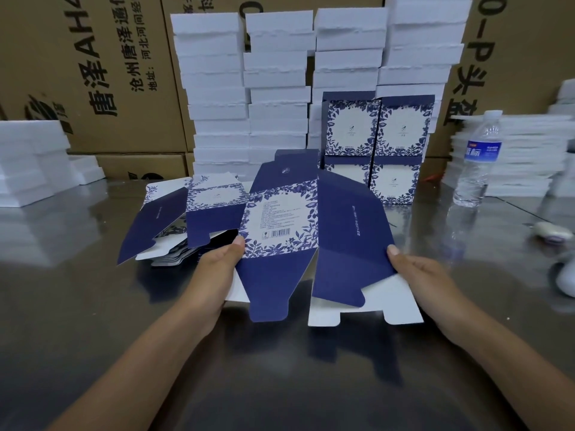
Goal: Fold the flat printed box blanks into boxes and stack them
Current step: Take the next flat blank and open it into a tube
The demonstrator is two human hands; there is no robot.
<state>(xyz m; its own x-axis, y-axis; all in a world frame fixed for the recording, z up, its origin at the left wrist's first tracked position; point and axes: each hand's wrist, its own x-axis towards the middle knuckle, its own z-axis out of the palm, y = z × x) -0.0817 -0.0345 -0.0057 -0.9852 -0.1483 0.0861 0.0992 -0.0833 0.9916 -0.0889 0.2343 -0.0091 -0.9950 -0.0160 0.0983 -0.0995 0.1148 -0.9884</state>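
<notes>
I hold one flat box blank (289, 231), navy with a blue floral panel and barcode, raised above the steel table (93, 321). My left hand (214, 275) pinches its left edge, thumb on the floral panel. My right hand (420, 281) pinches the navy right panel, thumb on top. The blank's lower flaps hang toward me, white undersides showing. A loose pile of more flat blanks (183, 219) lies to the left on the table. Behind, several folded floral boxes (376, 147) stand stacked in two rows.
Tall stacks of white foam trays (277, 79) rise at the back before brown cartons (102, 73). More foam (28, 157) sits at far left and at right. A water bottle (477, 160) stands at right, with a small white object (553, 233) beside it.
</notes>
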